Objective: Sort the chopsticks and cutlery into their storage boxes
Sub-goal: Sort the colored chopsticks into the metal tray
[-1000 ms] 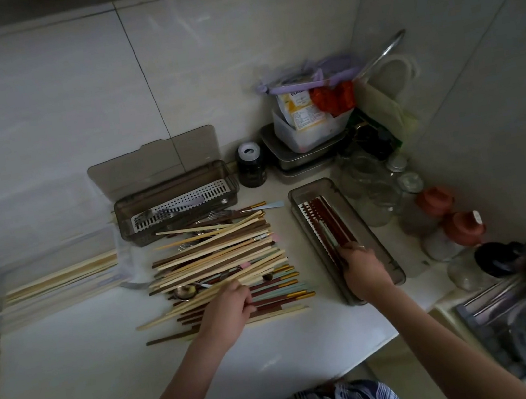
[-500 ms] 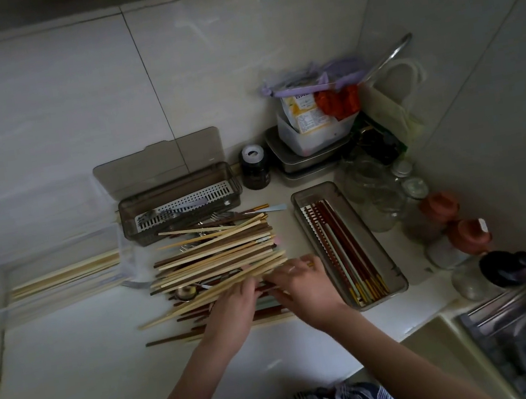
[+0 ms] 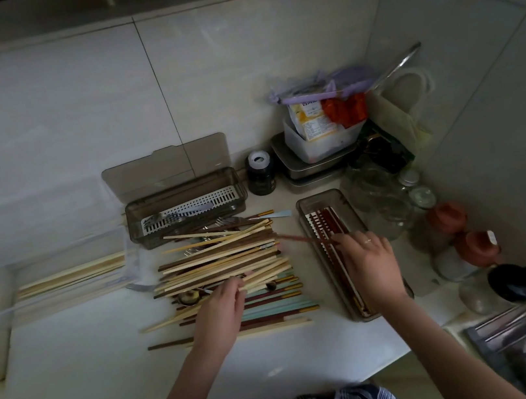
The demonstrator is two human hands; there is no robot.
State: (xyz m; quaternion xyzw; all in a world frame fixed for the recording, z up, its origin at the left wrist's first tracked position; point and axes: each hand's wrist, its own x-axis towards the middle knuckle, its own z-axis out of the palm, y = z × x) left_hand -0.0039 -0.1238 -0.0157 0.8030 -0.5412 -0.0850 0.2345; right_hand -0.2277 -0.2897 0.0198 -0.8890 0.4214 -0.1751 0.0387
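The right hand (image 3: pixel 368 265) is pinching a dark red chopstick (image 3: pixel 298 239) near one end, fingers closed tight round it, with the free end sticking out left toward the pile (image 3: pixel 227 266). Holding it by the end like that makes sense to me: it can swing round in line with the tray (image 3: pixel 304 208) and drop in lengthwise. That tray sits right under the hand and runs away from it, and it's got more of the same dark red sticks in it, so I'd guess this one goes there too.

Off to the left of that grip, the left hand (image 3: pixel 220 308) rests on the near side of the pile, fingers curled among the sticks. Can't really tell if it's gripping one or just pinning the heap so nothing rolls. Probably steadying it.

The pile is a mix of pale wood, dark brown, teal and gold-tipped sticks, with a spoon (image 3: pixel 189 297) poking out just left of the left hand's fingers. Plenty left to sort.

Further out past the pile there's a cutlery box (image 3: pixel 235 183), lid open, with a few metal pieces inside. Far left, a clear box (image 3: pixel 3 272) holds only pale sticks, so it looks like one box per type.
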